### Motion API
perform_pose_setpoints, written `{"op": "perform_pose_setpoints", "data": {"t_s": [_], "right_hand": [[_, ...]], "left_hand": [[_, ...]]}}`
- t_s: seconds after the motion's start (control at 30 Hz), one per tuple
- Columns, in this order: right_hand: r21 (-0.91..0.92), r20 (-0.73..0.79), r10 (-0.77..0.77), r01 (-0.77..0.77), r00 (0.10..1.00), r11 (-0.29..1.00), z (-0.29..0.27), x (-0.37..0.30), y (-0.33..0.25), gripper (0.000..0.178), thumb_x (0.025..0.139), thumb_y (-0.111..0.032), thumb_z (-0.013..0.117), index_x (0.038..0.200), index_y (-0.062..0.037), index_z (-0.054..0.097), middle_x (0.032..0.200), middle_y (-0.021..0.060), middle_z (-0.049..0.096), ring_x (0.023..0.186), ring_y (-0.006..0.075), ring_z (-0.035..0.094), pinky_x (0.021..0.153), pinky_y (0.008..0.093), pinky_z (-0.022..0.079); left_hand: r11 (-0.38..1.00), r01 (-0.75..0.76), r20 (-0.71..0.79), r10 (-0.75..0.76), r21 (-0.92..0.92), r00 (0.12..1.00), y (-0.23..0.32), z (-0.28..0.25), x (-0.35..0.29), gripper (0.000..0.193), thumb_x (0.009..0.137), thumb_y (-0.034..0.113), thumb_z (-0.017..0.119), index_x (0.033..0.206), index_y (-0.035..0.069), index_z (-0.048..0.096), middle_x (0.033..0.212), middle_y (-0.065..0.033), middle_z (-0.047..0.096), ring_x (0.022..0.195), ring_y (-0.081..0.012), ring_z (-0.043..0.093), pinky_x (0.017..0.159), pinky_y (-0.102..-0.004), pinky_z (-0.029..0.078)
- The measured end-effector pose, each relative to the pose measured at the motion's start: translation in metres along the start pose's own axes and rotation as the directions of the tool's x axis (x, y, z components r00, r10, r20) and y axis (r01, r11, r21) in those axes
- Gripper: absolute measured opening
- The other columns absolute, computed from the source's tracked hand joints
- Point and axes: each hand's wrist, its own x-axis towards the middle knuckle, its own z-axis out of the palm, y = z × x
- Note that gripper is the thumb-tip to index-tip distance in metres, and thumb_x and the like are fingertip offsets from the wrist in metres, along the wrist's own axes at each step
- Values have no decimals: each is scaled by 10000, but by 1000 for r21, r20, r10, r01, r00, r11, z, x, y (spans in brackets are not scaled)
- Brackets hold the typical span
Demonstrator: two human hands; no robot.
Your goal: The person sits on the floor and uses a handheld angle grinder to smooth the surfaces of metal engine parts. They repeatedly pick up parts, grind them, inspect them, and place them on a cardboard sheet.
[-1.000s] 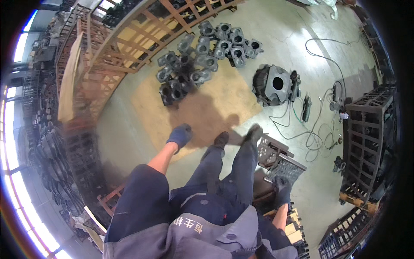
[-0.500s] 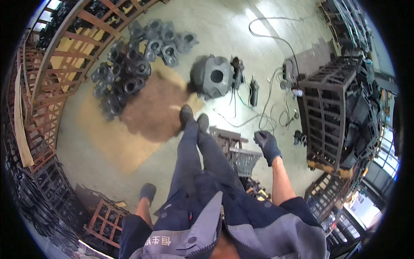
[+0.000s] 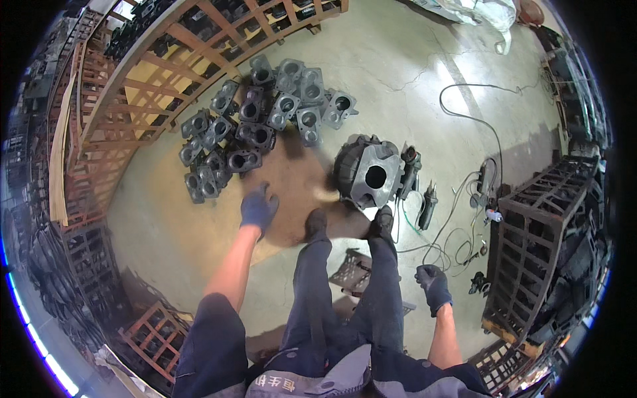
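My left hand (image 3: pixel 259 209), in a dark glove, is stretched forward over the brown-stained sheet (image 3: pixel 199 222) on the floor. Its fingers are apart and hold nothing. Just beyond it lies a cluster of grey metal castings (image 3: pixel 244 160) with round holes. My right hand (image 3: pixel 434 288), also gloved, hangs low on the right with its fingers curled in and nothing visible in them. A large grey casting (image 3: pixel 385 186) with a dark round opening stands ahead of my feet. Beside it are a dark power tool (image 3: pixel 410 169) and a second handheld tool (image 3: pixel 428 207), both with cords.
Cables (image 3: pixel 464 235) loop across the floor at right, near a dark metal crate (image 3: pixel 531 232) of parts. A long brown slatted crate (image 3: pixel 192 60) borders the far left. A low metal stand (image 3: pixel 352 273) shows between my legs. A white sack (image 3: pixel 464 12) lies at the far edge.
My left hand has swung forward from beside my body to over the stained sheet. My feet are farther apart, and the whole view has shifted. My right hand stays curled.
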Motion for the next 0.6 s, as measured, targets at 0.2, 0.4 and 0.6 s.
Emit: {"op": "perform_pose_setpoints", "data": {"t_s": [0.2,0.4,0.6], "right_hand": [[-189,83,-96,110,992,976,-19,143,24,267,913,-214,703,1065,4,714,900,111,744,802,159,675,756,321,543],[-209,-48,-151,137,987,968,-10,285,87,315,910,-231,711,1104,18,702,973,166,750,861,212,697,809,351,549],[207,-152,31,1,988,978,20,394,184,305,950,-249,700,1131,-4,671,891,71,714,740,125,645,649,267,488]], "left_hand": [[961,-274,-105,275,24,956,108,89,133,531,798,270,742,1265,59,599,1178,-236,669,1116,-409,633,942,-476,512],[926,-278,-187,330,256,925,136,268,240,718,792,327,732,1428,100,486,1342,-198,576,1256,-361,546,1063,-470,433],[888,-299,-168,374,350,912,142,380,350,756,857,379,658,1496,64,403,1470,-224,483,1397,-350,429,1185,-498,280]]}}
